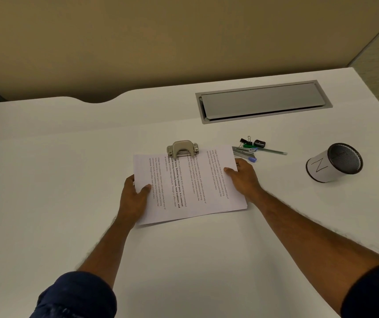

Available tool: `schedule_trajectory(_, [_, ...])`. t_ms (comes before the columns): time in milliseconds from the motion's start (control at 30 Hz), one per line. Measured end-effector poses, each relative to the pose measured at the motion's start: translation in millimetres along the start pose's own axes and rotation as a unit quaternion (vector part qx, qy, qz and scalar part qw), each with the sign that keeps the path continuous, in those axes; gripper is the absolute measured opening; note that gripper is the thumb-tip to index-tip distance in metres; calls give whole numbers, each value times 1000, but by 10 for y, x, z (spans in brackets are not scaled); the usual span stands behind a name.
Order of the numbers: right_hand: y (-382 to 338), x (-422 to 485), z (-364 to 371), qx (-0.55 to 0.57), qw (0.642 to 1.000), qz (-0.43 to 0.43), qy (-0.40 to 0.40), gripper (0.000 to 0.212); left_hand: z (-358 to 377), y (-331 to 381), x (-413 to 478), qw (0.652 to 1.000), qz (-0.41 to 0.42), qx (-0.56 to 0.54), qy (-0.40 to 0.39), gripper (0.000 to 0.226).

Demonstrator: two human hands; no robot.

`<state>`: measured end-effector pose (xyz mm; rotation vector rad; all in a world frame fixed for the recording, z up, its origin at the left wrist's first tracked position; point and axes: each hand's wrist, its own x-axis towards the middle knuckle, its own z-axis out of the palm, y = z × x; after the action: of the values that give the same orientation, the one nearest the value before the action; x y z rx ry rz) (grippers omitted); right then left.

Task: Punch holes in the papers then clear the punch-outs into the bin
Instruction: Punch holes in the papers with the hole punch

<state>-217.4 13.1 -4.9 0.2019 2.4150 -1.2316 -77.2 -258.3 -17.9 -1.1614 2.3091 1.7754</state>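
Note:
A stack of printed papers (188, 187) lies on the white desk (69, 157), its far edge pushed into the slot of a grey metal hole punch (182, 148). My left hand (135, 196) grips the stack's left edge, thumb on top. On the right edge, my right hand (241, 177) holds the stack the same way. A small black mesh bin (335, 162) wrapped in white paper stands at the right, apart from both hands.
Just right of the papers lie a stapler (243, 151), black binder clips (247, 141), a green item (249, 145), a blue cap (252, 159) and a pen (273, 151). A grey cable hatch (262, 101) is set into the desk at the back.

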Motion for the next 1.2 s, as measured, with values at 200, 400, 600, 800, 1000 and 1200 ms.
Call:
schedule_trajectory(200, [34,33,-14,-50,998,-38,-2,39,2,-30,12,1000,-1,-19,-3,41])
schedule_trajectory(400, [45,128,-179,-116,986,-92,71,33,17,-62,18,999,-9,-31,4,41])
schedule_trajectory(600, [-91,233,-257,-83,980,-157,87,13,15,-84,27,1000,-2,-30,5,40])
schedule_trajectory(800, [-558,313,112,-89,974,-207,-15,19,31,-70,34,999,-5,-38,24,35])
schedule_trajectory(1000, [-1095,516,476,-93,977,-182,-67,27,46,-69,46,999,-2,-29,29,31])
schedule_trajectory(1200, [-1427,702,582,-211,948,-166,-170,19,48,-73,51,999,0,-26,35,31])
